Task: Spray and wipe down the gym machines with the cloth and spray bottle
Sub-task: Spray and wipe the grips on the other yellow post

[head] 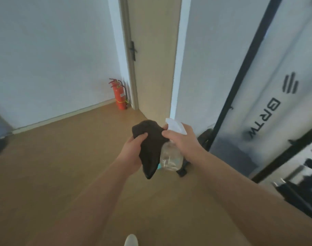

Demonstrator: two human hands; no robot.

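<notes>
Left hand (133,150) clasping dark cloth (151,148), right hand (182,139) wrapped round clear spray bottle (171,157), both touching, held above wooden floor (63,157). At near right, gym machine (258,107) with frosted panel, no wet marks visible; probably not wiped yet, work mostly ahead. Far left, fire extinguisher (120,95) by door (155,68).
</notes>
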